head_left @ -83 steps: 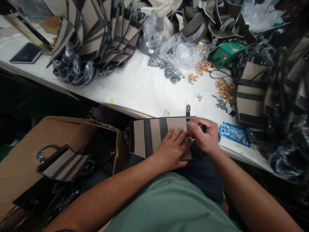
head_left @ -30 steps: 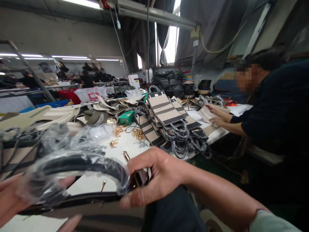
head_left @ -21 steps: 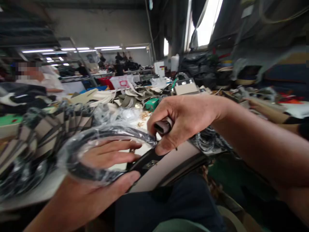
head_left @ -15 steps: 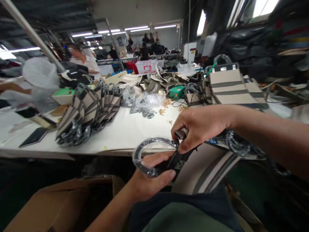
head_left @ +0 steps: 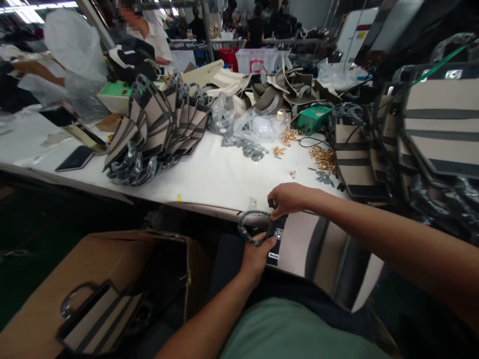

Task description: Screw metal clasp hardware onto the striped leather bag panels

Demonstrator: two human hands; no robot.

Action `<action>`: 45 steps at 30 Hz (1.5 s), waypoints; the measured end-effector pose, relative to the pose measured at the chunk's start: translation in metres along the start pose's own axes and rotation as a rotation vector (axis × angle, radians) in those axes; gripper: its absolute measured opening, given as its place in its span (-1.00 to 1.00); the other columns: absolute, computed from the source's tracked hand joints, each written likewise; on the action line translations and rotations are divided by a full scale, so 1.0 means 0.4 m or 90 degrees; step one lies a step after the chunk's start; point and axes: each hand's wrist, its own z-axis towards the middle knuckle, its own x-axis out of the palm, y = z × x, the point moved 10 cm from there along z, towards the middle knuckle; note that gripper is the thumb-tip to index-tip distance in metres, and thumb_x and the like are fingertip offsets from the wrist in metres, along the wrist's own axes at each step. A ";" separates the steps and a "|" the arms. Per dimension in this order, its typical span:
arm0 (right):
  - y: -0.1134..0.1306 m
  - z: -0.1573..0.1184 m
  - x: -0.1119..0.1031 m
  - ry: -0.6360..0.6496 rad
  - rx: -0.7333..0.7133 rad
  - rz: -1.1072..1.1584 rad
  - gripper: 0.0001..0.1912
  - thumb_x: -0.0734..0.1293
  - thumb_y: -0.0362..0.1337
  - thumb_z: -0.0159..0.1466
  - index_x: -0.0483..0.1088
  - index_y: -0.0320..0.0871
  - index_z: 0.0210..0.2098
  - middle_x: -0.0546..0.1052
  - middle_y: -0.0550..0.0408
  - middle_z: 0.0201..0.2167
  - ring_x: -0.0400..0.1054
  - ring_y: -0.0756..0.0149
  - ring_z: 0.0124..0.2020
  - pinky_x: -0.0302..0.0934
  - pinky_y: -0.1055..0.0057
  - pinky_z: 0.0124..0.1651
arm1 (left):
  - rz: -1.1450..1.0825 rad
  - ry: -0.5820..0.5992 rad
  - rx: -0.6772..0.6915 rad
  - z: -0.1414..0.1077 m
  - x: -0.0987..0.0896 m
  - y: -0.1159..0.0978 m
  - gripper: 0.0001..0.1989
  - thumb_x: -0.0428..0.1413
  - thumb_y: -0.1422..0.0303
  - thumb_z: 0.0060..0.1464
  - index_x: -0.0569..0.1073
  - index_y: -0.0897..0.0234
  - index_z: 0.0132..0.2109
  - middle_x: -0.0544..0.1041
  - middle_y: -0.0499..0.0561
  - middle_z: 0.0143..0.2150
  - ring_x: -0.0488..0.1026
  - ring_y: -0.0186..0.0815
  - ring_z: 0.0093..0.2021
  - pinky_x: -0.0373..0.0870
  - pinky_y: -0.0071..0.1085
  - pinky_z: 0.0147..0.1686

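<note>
A striped beige and dark bag [head_left: 299, 242] lies across my lap at the table's front edge, with its dark top band and a small metal fitting facing up. My left hand [head_left: 258, 254] grips the band from below, thumb on top beside the fitting. The plastic-wrapped handle [head_left: 245, 227] loops out to the left above that hand. My right hand [head_left: 286, 198] is closed at the band's far end, its fingers pinched round a small dark piece that is mostly hidden.
Striped bag pieces stand in a row [head_left: 157, 119] on the white table [head_left: 209, 174] at left, with more bags [head_left: 441, 119] at right. Gold fittings [head_left: 324, 158] lie near a green box [head_left: 313, 119]. A cardboard box [head_left: 101, 249] holding a bag stands lower left. A person [head_left: 151, 37] is behind.
The view has tilted down and shifted. The bag now lies flatter, with its metal fitting and a white label showing. Both hands still hold it, and the left thumb now presses on the band.
</note>
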 end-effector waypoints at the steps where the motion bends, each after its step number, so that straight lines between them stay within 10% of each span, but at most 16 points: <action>1: -0.011 0.020 0.006 -0.001 0.003 -0.004 -0.59 0.49 0.04 0.08 0.59 -0.03 -0.15 0.63 0.05 -0.27 0.47 0.13 -0.26 0.05 0.37 -0.38 | -0.005 -0.013 0.004 0.013 -0.003 0.003 -0.61 0.39 0.14 -0.13 0.67 0.32 -0.20 0.64 0.04 -0.36 0.50 -0.28 -0.40 0.40 -0.39 -0.36; 6: -0.050 0.041 -0.027 -0.127 0.003 0.038 -0.64 0.50 0.06 0.12 0.54 -0.09 -0.29 0.58 0.05 -0.34 0.38 0.22 -0.35 0.01 0.38 -0.40 | -0.033 -0.042 -0.016 0.041 -0.003 0.033 -0.63 0.38 0.15 -0.13 0.66 0.35 -0.23 0.65 0.06 -0.38 0.50 -0.29 -0.44 0.40 -0.40 -0.41; 11: -0.070 -0.182 -0.161 -0.572 -0.008 0.367 -0.61 0.43 -0.01 0.29 0.41 -0.14 -0.51 0.37 0.17 -0.59 0.19 0.40 -0.54 0.03 0.40 -0.44 | -0.123 -0.056 -0.108 0.047 0.014 0.038 -0.62 0.42 0.21 -0.22 0.65 0.41 -0.27 0.66 0.13 -0.39 0.54 -0.25 -0.46 0.44 -0.37 -0.40; 15: -0.083 -0.313 -0.101 -0.780 -0.145 0.809 -0.63 0.41 -0.11 0.33 0.32 -0.12 -0.52 0.33 0.20 -0.61 0.21 0.40 -0.60 0.09 0.42 -0.53 | -0.151 -0.047 -0.157 0.066 0.033 0.021 -0.65 0.45 0.25 -0.31 0.62 0.43 -0.39 0.64 0.13 -0.45 0.53 -0.27 -0.49 0.44 -0.39 -0.42; 21: -0.130 -0.240 0.071 -0.848 -0.126 1.175 -0.62 0.42 -0.16 0.29 0.26 -0.13 -0.55 0.26 0.23 -0.62 0.18 0.43 -0.64 0.11 0.45 -0.59 | -0.122 -0.083 -0.154 0.073 0.035 0.009 -0.67 0.45 0.23 -0.31 0.58 0.39 -0.46 0.60 0.07 -0.51 0.48 -0.32 -0.54 0.38 -0.42 -0.47; 27: -0.151 -0.206 0.116 -0.874 -0.092 1.218 -0.63 0.40 -0.20 0.27 0.24 -0.12 -0.58 0.20 0.25 -0.64 0.13 0.44 -0.67 0.05 0.46 -0.63 | -0.114 -0.109 -0.146 0.070 0.037 0.006 -0.68 0.45 0.24 -0.32 0.52 0.35 -0.53 0.52 -0.02 -0.59 0.39 -0.40 -0.60 0.28 -0.47 -0.54; 34: -0.098 -0.197 0.105 -0.850 -0.129 1.027 -0.66 0.36 -0.22 0.33 0.25 -0.10 -0.54 0.27 0.23 -0.62 0.18 0.40 -0.64 0.06 0.42 -0.58 | -0.117 -0.116 -0.144 0.076 0.037 0.007 -0.65 0.46 0.22 -0.32 0.48 0.34 -0.54 0.47 -0.04 -0.61 0.36 -0.40 -0.62 0.24 -0.46 -0.57; 40: -0.027 -0.147 0.031 -0.610 -0.065 0.730 -0.60 0.38 -0.14 0.32 0.30 -0.13 -0.59 0.34 0.18 -0.64 0.20 0.38 -0.57 0.12 0.37 -0.45 | -0.114 -0.111 -0.108 0.073 0.040 -0.010 -0.65 0.44 0.23 -0.32 0.47 0.33 -0.55 0.50 -0.03 -0.59 0.39 -0.39 -0.59 0.27 -0.46 -0.53; 45: -0.064 -0.214 -0.022 -0.726 -0.127 0.885 -0.58 0.37 -0.09 0.34 0.26 -0.10 -0.57 0.31 0.19 -0.66 0.18 0.39 -0.64 0.08 0.40 -0.56 | -0.117 -0.113 -0.115 0.075 0.037 0.005 -0.71 0.42 0.28 -0.31 0.49 0.33 -0.55 0.51 -0.01 -0.61 0.39 -0.36 -0.61 0.30 -0.43 -0.56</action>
